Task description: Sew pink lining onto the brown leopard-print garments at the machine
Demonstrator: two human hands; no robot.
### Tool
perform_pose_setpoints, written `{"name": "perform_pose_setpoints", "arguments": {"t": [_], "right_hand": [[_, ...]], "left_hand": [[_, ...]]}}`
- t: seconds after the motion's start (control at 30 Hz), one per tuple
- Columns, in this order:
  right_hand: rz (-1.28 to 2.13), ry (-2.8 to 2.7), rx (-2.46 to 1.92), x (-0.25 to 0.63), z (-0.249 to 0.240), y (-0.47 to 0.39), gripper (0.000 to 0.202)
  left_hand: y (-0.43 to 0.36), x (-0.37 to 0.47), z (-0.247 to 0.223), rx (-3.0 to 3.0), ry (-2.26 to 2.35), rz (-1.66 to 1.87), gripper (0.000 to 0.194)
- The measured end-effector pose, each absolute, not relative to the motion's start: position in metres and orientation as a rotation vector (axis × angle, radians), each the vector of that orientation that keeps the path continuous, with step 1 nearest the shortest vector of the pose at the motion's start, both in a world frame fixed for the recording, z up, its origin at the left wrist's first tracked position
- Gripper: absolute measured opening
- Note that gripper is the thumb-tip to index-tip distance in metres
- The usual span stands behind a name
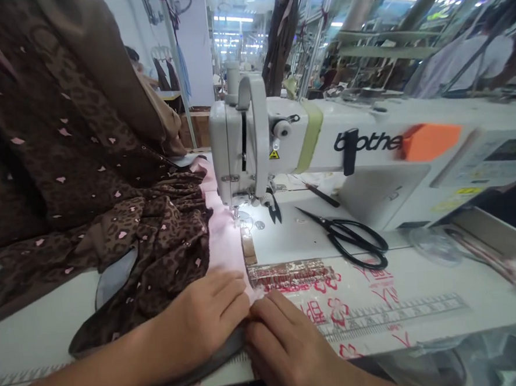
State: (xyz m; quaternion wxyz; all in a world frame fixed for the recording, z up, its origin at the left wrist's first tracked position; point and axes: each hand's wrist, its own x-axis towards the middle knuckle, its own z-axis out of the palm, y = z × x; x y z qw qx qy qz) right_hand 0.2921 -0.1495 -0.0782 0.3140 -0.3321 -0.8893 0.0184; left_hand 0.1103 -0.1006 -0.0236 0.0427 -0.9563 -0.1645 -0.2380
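Pink strip, edge under fingers, clears the scissors

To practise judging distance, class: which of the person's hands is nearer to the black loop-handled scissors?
Right. The right hand is in front of the loop-handled scissors, to their left; the left hand is farther left, its fingers on the pink fabric strip.

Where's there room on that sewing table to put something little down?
There's a bare white patch between the little snips and the black scissors. Another lies right of their handles, beyond the ruler. The left is crowded with spotted brown cloth; left fingers and right fingers crowd the front middle.
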Motion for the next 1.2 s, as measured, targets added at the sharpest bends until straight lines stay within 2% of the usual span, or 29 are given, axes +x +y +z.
{"name": "perform_pose_setpoints", "arguments": {"t": [0.17, 0.33, 0.5, 0.63, 0.77, 0.9, 1.03, 1.2], "right_hand": [[0.147, -2.355, -0.753, 0.297, -0.061, -0.150, 0.019], [0.446, -2.401, -0.817, 0.319, -0.023, -0.128, 0.019], [0.285, -2.434, -0.995, 0.340, -0.018, -0.077, 0.023], [0.186, -2.524, -0.965, 0.336, -0.027, -0.048, 0.023], [0.118, -2.594, -0.965, 0.326, -0.030, -0.037, 0.023], [-0.058, -2.721, -0.825, 0.324, -0.031, -0.029, 0.021], [-0.207, -2.808, -0.744, 0.326, -0.035, -0.021, 0.014], [-0.274, -2.742, -0.764, 0.325, -0.042, -0.013, 0.015]], "left_hand": [[-0.092, 0.099, -0.039, -2.840, -0.772, -0.678, 0.037], [-0.093, 0.099, -0.035, -2.809, -0.674, -0.783, 0.033], [-0.102, 0.103, -0.039, -2.767, -0.602, -0.787, 0.035], [-0.101, 0.109, -0.028, -2.718, -0.585, -0.757, 0.033], [-0.100, 0.117, -0.023, -2.694, -0.572, -0.679, 0.034], [-0.098, 0.115, -0.037, -2.645, -0.559, -0.780, 0.038], [-0.090, 0.104, -0.039, -2.752, -0.525, -0.638, 0.037], [-0.073, 0.100, -0.033, -2.785, -0.473, -0.735, 0.036]]}}
